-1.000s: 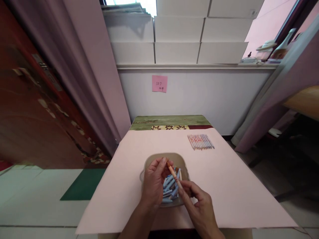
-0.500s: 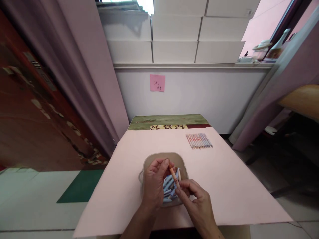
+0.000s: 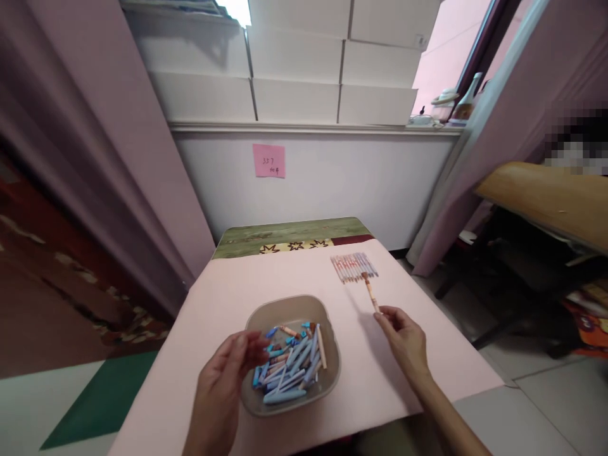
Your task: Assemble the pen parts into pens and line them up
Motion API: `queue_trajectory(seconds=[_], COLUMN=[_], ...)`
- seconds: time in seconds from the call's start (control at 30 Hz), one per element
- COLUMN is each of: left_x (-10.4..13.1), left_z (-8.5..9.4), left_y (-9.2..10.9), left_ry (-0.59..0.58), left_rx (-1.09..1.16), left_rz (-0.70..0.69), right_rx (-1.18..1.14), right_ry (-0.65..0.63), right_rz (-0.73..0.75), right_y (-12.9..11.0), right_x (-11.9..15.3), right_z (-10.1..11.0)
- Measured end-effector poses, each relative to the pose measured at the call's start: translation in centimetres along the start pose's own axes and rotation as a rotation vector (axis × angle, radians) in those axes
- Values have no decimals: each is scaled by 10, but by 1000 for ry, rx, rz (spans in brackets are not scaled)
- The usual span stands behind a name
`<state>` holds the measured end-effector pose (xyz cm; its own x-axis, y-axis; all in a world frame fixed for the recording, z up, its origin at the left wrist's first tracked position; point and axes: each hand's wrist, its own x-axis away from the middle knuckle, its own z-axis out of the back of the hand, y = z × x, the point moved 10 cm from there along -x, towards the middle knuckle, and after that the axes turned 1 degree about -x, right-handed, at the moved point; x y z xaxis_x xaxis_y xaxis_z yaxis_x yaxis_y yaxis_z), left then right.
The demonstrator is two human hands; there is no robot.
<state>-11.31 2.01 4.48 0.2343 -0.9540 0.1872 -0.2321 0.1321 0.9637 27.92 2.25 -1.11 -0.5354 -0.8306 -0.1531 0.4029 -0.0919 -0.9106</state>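
My right hand [image 3: 403, 339] pinches the near end of a slim pen [image 3: 373, 296] with a pale orange, printed barrel and a brown tip end. The pen points away from me, its brown end at the near edge of a neat row of pens [image 3: 351, 267] lying side by side, reddish on the left to bluish on the right. My left hand [image 3: 228, 380] hovers at the left rim of a grey-beige plastic tub [image 3: 327, 316], fingers loosely curled and slightly blurred, with nothing visible in them. Jumbled inside the tub are blue pen parts [image 3: 299, 358], bright blue small pieces and some orange barrels.
A pale pink sheet [image 3: 218, 297] covers the table, whose green patterned far end [image 3: 294, 231] shows. Behind stands a white wall with a pink note [image 3: 268, 161]. White boxes [image 3: 294, 101] line the ledge. A wooden-topped table [image 3: 546, 196] is at the right.
The hands have parted: my right hand carried the pen from above the tub to the row, while my left hand released it and moved left. The view has turned right.
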Motion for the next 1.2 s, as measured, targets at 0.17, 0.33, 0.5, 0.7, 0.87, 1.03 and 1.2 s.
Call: queue_trajectory(seconds=[0.17,0.33,0.5,0.7,0.87,1.03,1.2], left_x=[-4,-5,-6,-7,-4,2,-4], left_z=[41,42,33,30,27,16,33], left_y=[-8,-19,-27,-34,-32,-22,-10], left_ry=[109,93,39,2,-1,-46,46], left_rx=[-59,-75,-91,-111,-108,-84,-79], left_rz=[18,58,93,103,92,47,-70], right_rx=[429,620,664,685,711,754,720], right_ry=[77,17,-15,-19,-30,-61,-33], right_rz=[-154,-203,-193,-206,-204,-191,-82], right_y=[57,70,66,64,64,66,38], right_x=[-54,-72,-77,-79,-79,-78,-60], right_z=[44,42,31,26,25,27,31])
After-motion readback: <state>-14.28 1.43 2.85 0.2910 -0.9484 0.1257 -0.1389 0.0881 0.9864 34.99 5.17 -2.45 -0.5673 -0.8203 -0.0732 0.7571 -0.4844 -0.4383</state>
